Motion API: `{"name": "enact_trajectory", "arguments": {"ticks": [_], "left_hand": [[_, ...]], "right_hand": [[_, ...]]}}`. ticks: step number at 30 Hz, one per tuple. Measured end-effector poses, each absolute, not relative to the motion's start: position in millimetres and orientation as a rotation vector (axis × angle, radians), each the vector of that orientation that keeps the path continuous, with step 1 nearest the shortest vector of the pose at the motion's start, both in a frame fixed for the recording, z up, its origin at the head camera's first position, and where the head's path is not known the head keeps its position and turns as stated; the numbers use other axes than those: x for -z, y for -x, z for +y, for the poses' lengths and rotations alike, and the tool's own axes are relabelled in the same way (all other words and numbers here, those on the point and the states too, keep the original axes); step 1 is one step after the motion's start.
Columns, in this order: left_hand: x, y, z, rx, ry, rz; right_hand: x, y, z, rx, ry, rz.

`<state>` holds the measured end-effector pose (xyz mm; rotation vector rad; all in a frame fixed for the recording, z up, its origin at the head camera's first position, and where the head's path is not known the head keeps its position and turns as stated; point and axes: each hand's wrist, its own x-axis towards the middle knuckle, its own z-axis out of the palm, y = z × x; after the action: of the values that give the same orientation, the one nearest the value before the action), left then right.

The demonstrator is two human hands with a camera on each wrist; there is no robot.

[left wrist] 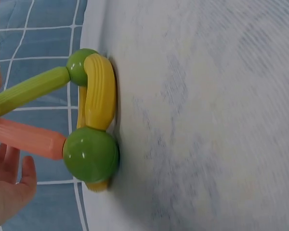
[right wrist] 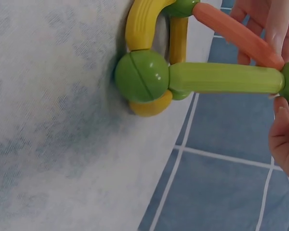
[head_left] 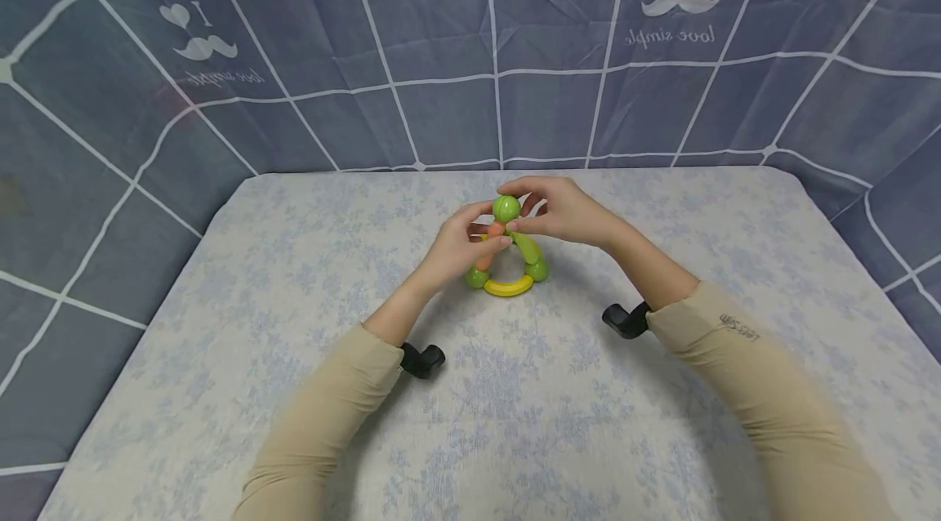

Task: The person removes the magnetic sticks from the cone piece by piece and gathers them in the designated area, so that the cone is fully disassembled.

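A frame of magnetic rods and balls stands on the table. Its base has curved yellow rods (head_left: 509, 287) joined by green balls (left wrist: 90, 154). From there an orange rod (right wrist: 238, 33) and a light green rod (right wrist: 226, 78) slope up to a green top ball (head_left: 506, 208). My left hand (head_left: 457, 243) pinches the orange rod near its upper end, thumb on the near side. Coming from the other side, my right hand (head_left: 569, 211) holds the top ball, with its thumb low by the rod ends and its index finger over the back.
The table has a pale cloth (head_left: 515, 423) with a blue floral pattern. A grey-blue curtain (head_left: 441, 23) with white lines hangs along the back and sides. Black wrist mounts (head_left: 422, 361) stick out under both sleeves.
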<state>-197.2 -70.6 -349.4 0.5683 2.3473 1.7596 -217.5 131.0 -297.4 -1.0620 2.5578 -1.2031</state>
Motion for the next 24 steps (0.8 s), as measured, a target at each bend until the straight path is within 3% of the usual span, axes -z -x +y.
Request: {"name": "enact_trajectory", "arguments": {"ticks": [8, 24], "left_hand": [[352.0, 198.3, -59.4, -1.899, -0.463, 2.367], [357.1, 196.0, -53.7, -1.998, -0.529, 2.427]], "right_hand": [[295.4, 218.5, 119.9, 1.098, 1.052, 2.651], [297.5, 215.1, 113.6, 0.996, 1.309, 2.834]]}}
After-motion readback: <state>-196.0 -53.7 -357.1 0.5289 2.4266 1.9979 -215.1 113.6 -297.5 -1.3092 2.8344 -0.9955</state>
